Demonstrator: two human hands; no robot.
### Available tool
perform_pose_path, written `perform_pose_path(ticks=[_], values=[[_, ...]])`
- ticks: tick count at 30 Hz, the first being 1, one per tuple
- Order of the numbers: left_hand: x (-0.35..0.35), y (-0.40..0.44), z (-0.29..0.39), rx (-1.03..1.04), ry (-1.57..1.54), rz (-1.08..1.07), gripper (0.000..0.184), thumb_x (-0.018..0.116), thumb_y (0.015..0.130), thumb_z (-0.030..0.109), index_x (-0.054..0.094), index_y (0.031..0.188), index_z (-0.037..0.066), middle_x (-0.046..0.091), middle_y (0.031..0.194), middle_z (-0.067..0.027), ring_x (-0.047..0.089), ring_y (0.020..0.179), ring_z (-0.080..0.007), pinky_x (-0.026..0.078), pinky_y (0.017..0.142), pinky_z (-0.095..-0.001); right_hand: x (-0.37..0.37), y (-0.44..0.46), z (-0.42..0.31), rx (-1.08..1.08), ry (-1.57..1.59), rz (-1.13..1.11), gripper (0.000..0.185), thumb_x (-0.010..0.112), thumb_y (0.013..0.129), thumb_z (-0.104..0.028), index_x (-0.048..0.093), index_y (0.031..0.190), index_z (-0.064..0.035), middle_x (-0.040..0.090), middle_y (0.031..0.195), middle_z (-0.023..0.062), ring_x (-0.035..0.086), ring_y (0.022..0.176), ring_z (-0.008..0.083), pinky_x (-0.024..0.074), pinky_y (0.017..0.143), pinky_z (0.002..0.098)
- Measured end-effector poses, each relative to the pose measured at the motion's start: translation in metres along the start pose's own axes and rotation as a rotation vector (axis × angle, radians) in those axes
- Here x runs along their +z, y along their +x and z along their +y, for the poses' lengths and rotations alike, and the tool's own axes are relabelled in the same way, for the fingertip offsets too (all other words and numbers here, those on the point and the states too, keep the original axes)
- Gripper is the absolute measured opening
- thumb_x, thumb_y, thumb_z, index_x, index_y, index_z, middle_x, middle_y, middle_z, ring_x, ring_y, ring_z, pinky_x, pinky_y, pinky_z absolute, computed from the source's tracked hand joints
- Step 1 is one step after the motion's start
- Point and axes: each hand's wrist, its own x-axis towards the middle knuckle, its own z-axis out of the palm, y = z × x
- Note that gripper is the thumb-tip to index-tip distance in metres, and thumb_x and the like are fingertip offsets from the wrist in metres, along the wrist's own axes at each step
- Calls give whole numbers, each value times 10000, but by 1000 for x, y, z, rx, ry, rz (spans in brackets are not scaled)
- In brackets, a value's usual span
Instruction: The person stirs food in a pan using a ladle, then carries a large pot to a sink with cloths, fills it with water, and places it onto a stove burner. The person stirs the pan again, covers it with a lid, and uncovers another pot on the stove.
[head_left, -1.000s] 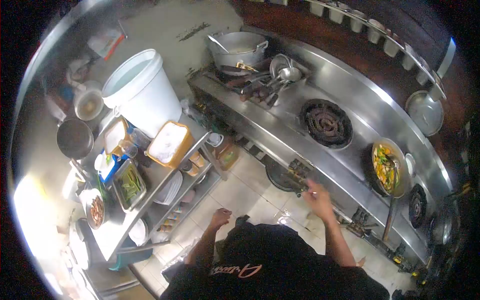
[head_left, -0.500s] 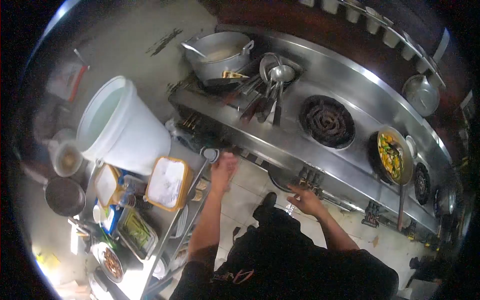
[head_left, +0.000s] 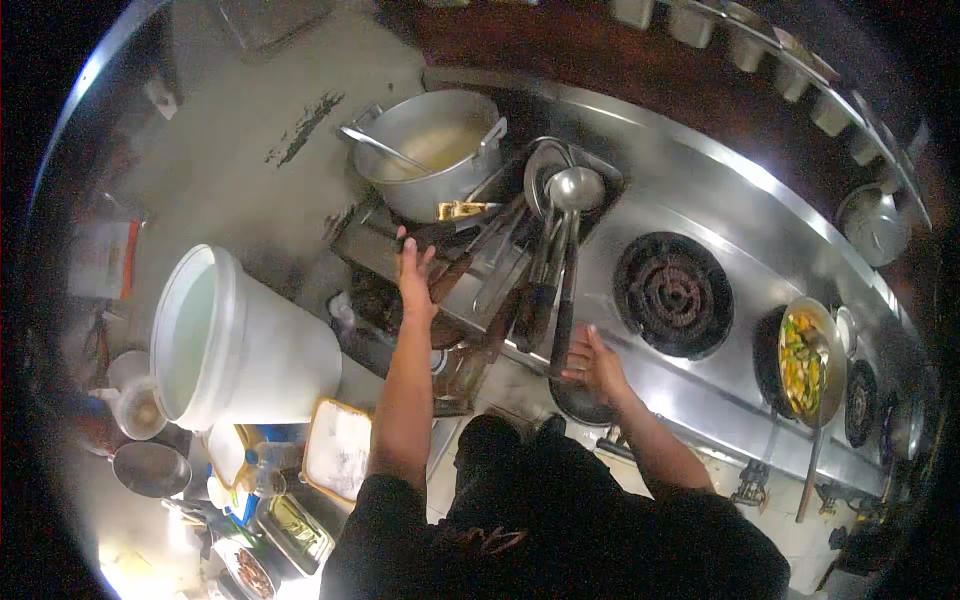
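Note:
My left hand (head_left: 415, 285) is raised with its fingers apart and holds nothing. It is just in front of a large metal pot (head_left: 410, 195), near a dark handle (head_left: 425, 235) beside the pot. A utensil leans inside the pot, which contains pale liquid. My right hand (head_left: 595, 365) is open, thumb up, by the lower end of a dark-handled ladle (head_left: 577, 190); whether the fingers touch that handle I cannot tell. The ladle lies with several other long-handled utensils (head_left: 535, 290) on a metal tray at the stove.
Right of the utensils is a round burner (head_left: 673, 293). A pan (head_left: 812, 360) of chopped vegetables sits farther right. On the left stand a white bucket (head_left: 290, 350), a tub of white powder (head_left: 337, 448) and a small empty pan (head_left: 150, 470). Small containers (head_left: 745, 50) line the upper shelf.
My view and body have shifted toward the pot and utensils. My left hand has moved from the powder tub's side up to the pot; my right hand has come up to the ladle handle.

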Motion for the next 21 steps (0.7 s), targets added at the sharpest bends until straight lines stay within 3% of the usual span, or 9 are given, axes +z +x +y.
perform_pose_path(ticks=[3, 6, 9, 10, 15, 17, 19, 20, 21], values=[[22, -22, 19, -197, -38, 21, 550, 499, 832, 491, 379, 1270, 182, 391, 1279, -109, 501, 1029, -229, 446, 778, -460, 5, 49, -1, -47, 229, -148, 708, 408, 823, -615, 376, 1260, -58, 573, 1047, 145, 563, 892, 237, 484, 764, 347], [16, -20, -55, 29, 65, -150, 439, 491, 878, 347, 390, 1256, 146, 485, 1167, -126, 486, 1034, -218, 408, 846, -403, 15, 71, -15, -63, 292, -131, 799, 434, 764, -676, 432, 1216, -17, 580, 1040, 148, 561, 888, 268, 471, 772, 369], [42, -37, -37, 263, 467, -195, 475, 529, 861, 221, 362, 1284, 81, 484, 1219, -126, 465, 1105, -240, 342, 951, -370, 19, 70, -41, -118, 295, 94, 725, 501, 752, -632, 547, 1073, 16, 603, 980, 141, 575, 826, 276, 469, 760, 389], [40, -35, -20, 172, 531, -384, 457, 545, 846, 194, 391, 1257, 69, 478, 1231, -129, 456, 1126, -243, 335, 962, -364, 44, 49, -65, -190, 239, 355, 650, 528, 758, -587, 571, 1025, 4, 619, 906, 130, 590, 741, 268, 491, 707, 358], [-25, 72, 41, -122, 803, -1203, 307, 596, 787, 106, 529, 1077, 27, 475, 1239, -153, 418, 1192, -252, 327, 990, -346, -7, 67, -72, -65, 746, -200, 524, 460, 843, -494, 564, 1032, -17, 612, 780, 123, 595, 625, 249, 499, 516, 344], [-25, 130, 99, 94, 816, -600, 192, 563, 820, 130, 562, 977, 20, 535, 1156, -128, 514, 1057, -218, 402, 883, -336, 12, 63, -82, -161, 671, -50, 499, 459, 861, -454, 558, 1065, -10, 628, 879, 140, 618, 713, 238, 516, 584, 330], [-37, 217, 114, 571, 885, 20, 183, 562, 831, 185, 598, 959, 59, 598, 950, -59, 544, 847, -174, 439, 759, -311, -9, 73, -70, -237, 643, 62, 490, 460, 869, -432, 549, 1090, -4, 630, 939, 146, 625, 763, 233, 523, 631, 328], [-58, 279, 105, 541, 732, 233, 343, 534, 832, 327, 564, 1016, 38, 606, 986, -118, 589, 796, -263, 449, 741, -353, -12, 74, -65, -272, 619, 65, 483, 453, 881, -410, 528, 1128, -1, 619, 1004, 142, 623, 802, 229, 516, 694, 332], [-77, 341, 93, 591, 841, 324, 328, 538, 829, 323, 578, 984, 36, 609, 927, -101, 586, 768, -242, 451, 681, -336, -7, 71, -66, -280, 612, 122, 477, 457, 878, -421, 538, 1109, -12, 620, 993, 128, 620, 800, 225, 510, 708, 332]])
